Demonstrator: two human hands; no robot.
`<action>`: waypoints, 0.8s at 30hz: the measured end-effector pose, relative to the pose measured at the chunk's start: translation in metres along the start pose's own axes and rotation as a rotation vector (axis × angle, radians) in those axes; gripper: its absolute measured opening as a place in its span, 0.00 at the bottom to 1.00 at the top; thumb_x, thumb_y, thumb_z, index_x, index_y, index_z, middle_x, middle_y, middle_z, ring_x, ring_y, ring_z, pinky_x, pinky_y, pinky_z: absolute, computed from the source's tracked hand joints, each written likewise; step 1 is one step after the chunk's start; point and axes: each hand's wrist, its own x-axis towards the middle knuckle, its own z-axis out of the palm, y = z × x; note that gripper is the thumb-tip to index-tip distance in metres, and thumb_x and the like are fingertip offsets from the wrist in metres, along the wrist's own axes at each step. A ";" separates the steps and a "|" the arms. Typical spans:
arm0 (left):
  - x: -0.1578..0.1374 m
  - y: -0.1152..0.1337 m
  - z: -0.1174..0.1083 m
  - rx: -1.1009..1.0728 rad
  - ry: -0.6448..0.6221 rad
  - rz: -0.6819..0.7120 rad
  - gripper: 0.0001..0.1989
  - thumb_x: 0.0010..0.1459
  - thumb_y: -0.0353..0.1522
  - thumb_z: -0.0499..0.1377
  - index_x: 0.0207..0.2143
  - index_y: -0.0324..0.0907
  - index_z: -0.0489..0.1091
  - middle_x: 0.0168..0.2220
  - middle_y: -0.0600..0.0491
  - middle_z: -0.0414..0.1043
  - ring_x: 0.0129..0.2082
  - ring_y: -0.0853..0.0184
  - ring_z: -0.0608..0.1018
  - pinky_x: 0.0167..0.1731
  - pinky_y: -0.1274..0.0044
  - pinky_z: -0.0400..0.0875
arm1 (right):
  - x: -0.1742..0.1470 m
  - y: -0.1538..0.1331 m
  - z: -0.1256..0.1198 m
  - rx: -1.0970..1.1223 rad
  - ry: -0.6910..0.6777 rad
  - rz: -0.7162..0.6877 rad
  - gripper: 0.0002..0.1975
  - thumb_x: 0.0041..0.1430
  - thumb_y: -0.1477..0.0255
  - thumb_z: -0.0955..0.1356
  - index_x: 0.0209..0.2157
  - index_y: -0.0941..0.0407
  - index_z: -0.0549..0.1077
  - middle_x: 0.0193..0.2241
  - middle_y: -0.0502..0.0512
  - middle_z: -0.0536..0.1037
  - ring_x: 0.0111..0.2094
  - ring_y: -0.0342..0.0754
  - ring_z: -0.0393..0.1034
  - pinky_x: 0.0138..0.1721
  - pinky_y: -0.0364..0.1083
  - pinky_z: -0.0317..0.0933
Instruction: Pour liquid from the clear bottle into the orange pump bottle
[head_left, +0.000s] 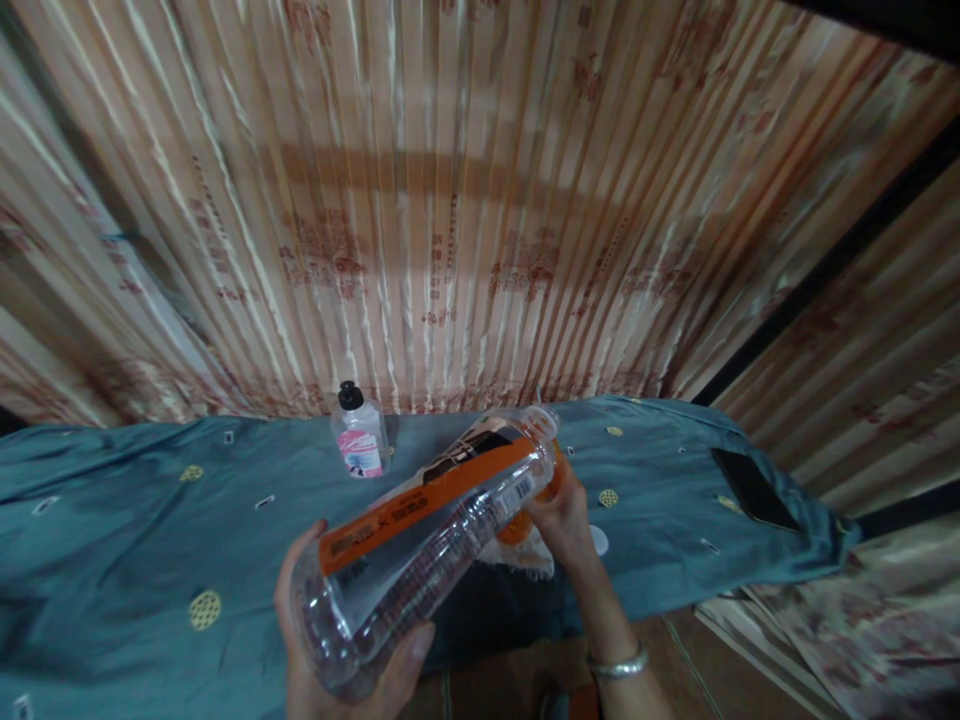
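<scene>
Tilted across the middle is a large clear plastic bottle with an orange and black label, its neck up and to the right. My left hand is wrapped round its base end. My right hand is closed on an orange container, partly hidden behind the neck of the clear bottle. Whether the two touch, I cannot tell. Below the orange container lies a whitish cloth with a frayed edge. A round white cap rests just right of my right wrist.
A small clear bottle with a black cap and pink label stands at the back of the teal patterned bedspread. Toward the right edge lies a dark flat phone-like object. Pleated curtains hang behind, with dark poles at the right.
</scene>
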 end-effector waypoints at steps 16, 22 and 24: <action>0.000 0.007 0.001 -0.040 0.001 -0.058 0.49 0.42 0.50 0.74 0.63 0.45 0.61 0.59 0.39 0.67 0.58 0.43 0.73 0.64 0.47 0.60 | 0.000 -0.001 0.000 -0.016 -0.023 -0.004 0.27 0.47 0.62 0.78 0.48 0.55 0.74 0.42 0.58 0.85 0.43 0.59 0.81 0.43 0.53 0.76; -0.001 0.009 0.003 -0.029 -0.002 -0.063 0.49 0.41 0.54 0.73 0.62 0.46 0.61 0.58 0.40 0.68 0.57 0.43 0.74 0.62 0.45 0.61 | 0.001 0.000 0.000 -0.015 -0.019 -0.030 0.25 0.48 0.64 0.77 0.48 0.54 0.74 0.44 0.58 0.84 0.44 0.58 0.80 0.46 0.53 0.76; -0.001 0.006 0.003 -0.011 0.002 -0.034 0.49 0.42 0.54 0.72 0.62 0.46 0.61 0.58 0.40 0.68 0.57 0.43 0.74 0.63 0.45 0.61 | 0.001 0.000 0.000 -0.018 -0.009 -0.025 0.25 0.47 0.64 0.77 0.48 0.53 0.74 0.43 0.57 0.84 0.43 0.58 0.80 0.44 0.53 0.76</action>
